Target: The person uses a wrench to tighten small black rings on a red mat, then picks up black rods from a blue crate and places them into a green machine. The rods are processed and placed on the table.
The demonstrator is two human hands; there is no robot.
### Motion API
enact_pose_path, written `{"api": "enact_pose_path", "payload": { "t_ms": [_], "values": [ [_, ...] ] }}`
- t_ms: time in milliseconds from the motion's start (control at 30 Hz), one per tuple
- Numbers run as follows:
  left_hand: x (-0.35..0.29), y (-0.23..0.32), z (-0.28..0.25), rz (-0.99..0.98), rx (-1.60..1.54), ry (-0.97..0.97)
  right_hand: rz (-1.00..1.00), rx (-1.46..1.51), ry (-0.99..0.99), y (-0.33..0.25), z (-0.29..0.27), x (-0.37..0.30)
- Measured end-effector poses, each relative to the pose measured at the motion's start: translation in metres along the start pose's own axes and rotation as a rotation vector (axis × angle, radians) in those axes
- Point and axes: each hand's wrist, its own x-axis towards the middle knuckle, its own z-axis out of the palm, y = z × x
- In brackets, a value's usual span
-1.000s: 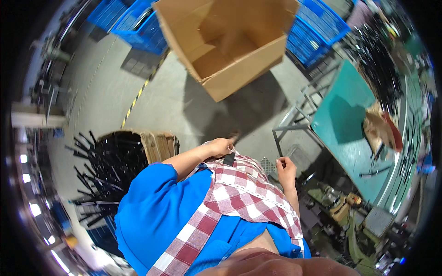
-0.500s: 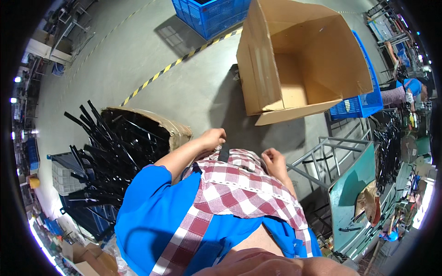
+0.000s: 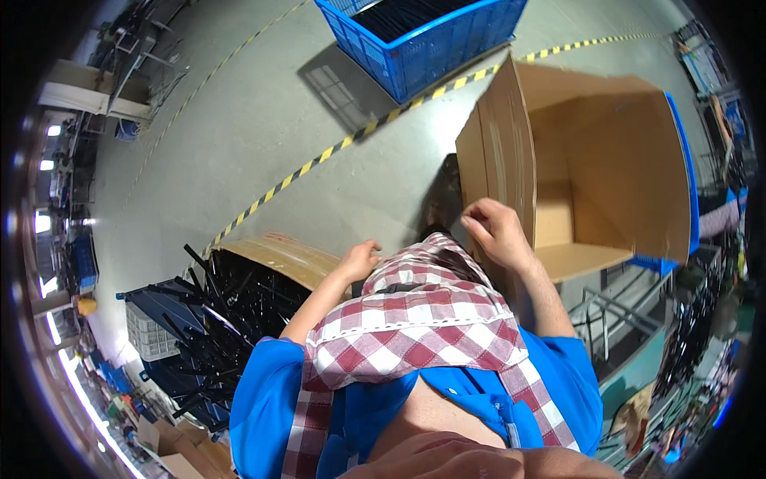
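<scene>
Grey shop floor (image 3: pixel 263 144), and the right hand (image 3: pixel 499 231) has come up beside the big open cardboard box (image 3: pixel 496 160), so it looks reachable; can't tell if they touch. Its fingers curl narrow, the left hand's (image 3: pixel 361 262) loosely; both seem empty.

Grey flr (image 3: pixel 215 152) marked w/ yel/blk tape (image 3: pixel 319 160)
Tape is run diagonally across; blue crate (image 3: pixel 439 60) w/ dk strips (image 3: pixel 415 17) is set by it; cardbd box (image 3: pixel 283 257) of blk strips (image 3: pixel 231 295) is seen at tape's near end, base hidden
</scene>
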Motion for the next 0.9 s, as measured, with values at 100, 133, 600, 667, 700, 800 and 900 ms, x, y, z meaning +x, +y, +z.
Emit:
{"api": "enact_pose_path", "payload": {
  "t_ms": [100, 133, 600, 667, 700, 800, 900],
  "values": [
    [0.012, -0.019, -0.036, -0.116, 0.021, 0.121, -0.093, -0.086, -0.065, -0.012, -0.034, 0.092],
    [0.016, -0.018, -0.043, -0.172, -0.059, 0.156, -0.157, -0.128, -0.103, -0.010, -0.041, 0.124],
    [0.329, -0.035, -0.210, -0.255, -0.050, 0.053, 0.292, -0.041, -0.275, 0.100, -0.053, 0.430],
    [0.398, -0.054, -0.253, -0.048, 0.031, 0.138, 0.378, -0.076, -0.265, 0.106, -0.071, 0.462],
    [0.425, -0.057, -0.270, 0.017, 0.039, 0.153, 0.380, -0.058, -0.231, 0.109, -0.082, 0.476],
    [0.519, 0.004, -0.364, -0.060, 0.009, 0.032, 0.449, -0.010, -0.084, 0.136, -0.106, 0.519],
    [0.609, 0.004, -0.403, -0.091, -0.048, 0.107, 0.512, 0.069, -0.059, 0.182, -0.105, 0.587]
  ]
}}
